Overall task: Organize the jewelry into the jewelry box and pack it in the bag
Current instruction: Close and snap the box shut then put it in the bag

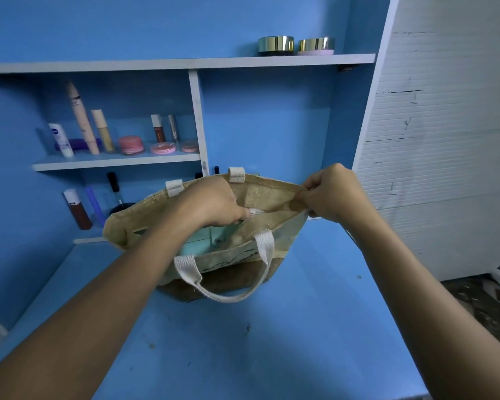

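Note:
A tan jute tote bag [240,249] with white webbing handles stands on the blue table, its mouth facing me. My right hand [334,193] pinches the bag's right top corner and holds it taut. My left hand [214,202] reaches into the mouth, fingers curled around a small white piece at the opening, perhaps a zipper pull. A pale mint box [198,241] shows inside the bag below my left wrist; its lid and contents are hidden.
Blue shelves behind the bag hold cosmetic tubes [80,119], pink jars [131,144] and bottles [77,209]. Two gold-lidded jars [276,44] sit on the top shelf. A white corrugated wall [445,140] stands at the right. The blue tabletop [243,342] stretches toward me.

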